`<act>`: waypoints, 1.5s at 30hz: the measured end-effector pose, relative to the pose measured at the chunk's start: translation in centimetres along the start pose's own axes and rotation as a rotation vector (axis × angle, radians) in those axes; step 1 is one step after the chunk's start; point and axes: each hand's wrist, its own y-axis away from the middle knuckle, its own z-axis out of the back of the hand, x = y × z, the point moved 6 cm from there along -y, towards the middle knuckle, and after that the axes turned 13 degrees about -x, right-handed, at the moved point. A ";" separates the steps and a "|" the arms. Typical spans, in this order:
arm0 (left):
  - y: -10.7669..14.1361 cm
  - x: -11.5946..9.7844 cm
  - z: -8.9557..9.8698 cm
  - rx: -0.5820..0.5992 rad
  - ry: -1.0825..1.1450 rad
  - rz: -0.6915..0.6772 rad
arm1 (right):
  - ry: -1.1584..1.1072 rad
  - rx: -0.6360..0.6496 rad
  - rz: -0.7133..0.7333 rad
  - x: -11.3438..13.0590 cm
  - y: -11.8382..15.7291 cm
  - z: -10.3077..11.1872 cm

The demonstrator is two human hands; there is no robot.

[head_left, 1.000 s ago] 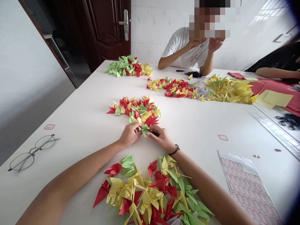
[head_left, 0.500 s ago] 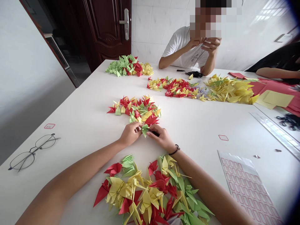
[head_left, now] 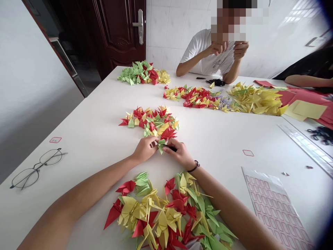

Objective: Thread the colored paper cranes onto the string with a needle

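A white table (head_left: 213, 139) spreads all around the grip, and across it, well beyond and to the right, sits a co-worker in a white T-shirt (head_left: 194, 48) with elbows at the far edge and both hands raised. On the near side of the grip, between the two forearms, lies a broad heap of red, yellow and green origami cranes (head_left: 162, 220). Farther off, beyond and right of the grip, stretches a pile of mostly yellow cranes (head_left: 256, 100); a smaller mixed cluster (head_left: 153, 119) lies just beyond the fingers. A sheet of red-bordered labels (head_left: 277, 205) rests well to the right and nearer, while thin-framed eyeglasses (head_left: 35, 168) lie well to the left. At the grip itself, the left hand (head_left: 144, 149) and the right hand (head_left: 181, 153) meet almost fingertip to fingertip. A dark bracelet (head_left: 193, 169) circles the right wrist. Between the hands is one green origami crane (head_left: 161, 145), its left side pinched by the left thumb and fingers. The right fingers are closed around a slim dark object (head_left: 172, 148), mostly hidden, that reaches toward the crane; whether they touch cannot be told.
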 end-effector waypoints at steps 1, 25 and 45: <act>0.0 0.0 0.0 -0.001 0.003 0.001 | 0.001 -0.002 0.003 -0.1 0.0 0.0; 0.0 0.0 -0.1 0.017 0.027 0.023 | -0.005 -0.019 0.013 -0.2 0.1 0.0; 0.0 0.1 -0.3 0.049 0.004 0.044 | 0.008 -0.016 0.015 -0.1 0.1 0.0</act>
